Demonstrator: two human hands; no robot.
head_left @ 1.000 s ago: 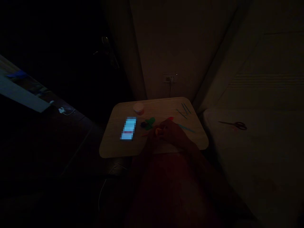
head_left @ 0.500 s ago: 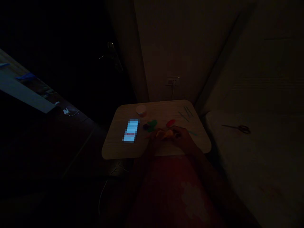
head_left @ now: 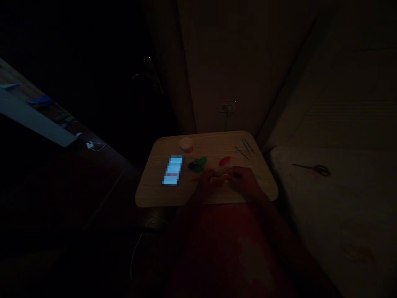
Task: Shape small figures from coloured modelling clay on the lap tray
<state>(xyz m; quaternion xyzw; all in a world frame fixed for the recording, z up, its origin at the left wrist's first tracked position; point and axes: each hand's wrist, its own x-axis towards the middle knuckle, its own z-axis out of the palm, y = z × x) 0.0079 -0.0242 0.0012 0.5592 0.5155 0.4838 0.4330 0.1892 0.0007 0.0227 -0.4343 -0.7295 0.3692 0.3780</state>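
Orange piece (head_left: 225,178) held in dim light

Near the front edge of the wooden surface (head_left: 155,198), the left hand (head_left: 206,183) and right hand (head_left: 244,179) hold the orange piece between them, each grip closed on it; the darkness hides exact finger positions. Just beyond lie a red oval piece (head_left: 225,161) and a green piece (head_left: 201,161). A lit phone (head_left: 173,169) lies to the left; thin sticks (head_left: 245,145) lie at the far right.

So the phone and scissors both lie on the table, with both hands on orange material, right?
Not quite: in the head view, the scissors lie on the pale surface right of the table. The phone is on the table, and left hand and right hand are on orange material.
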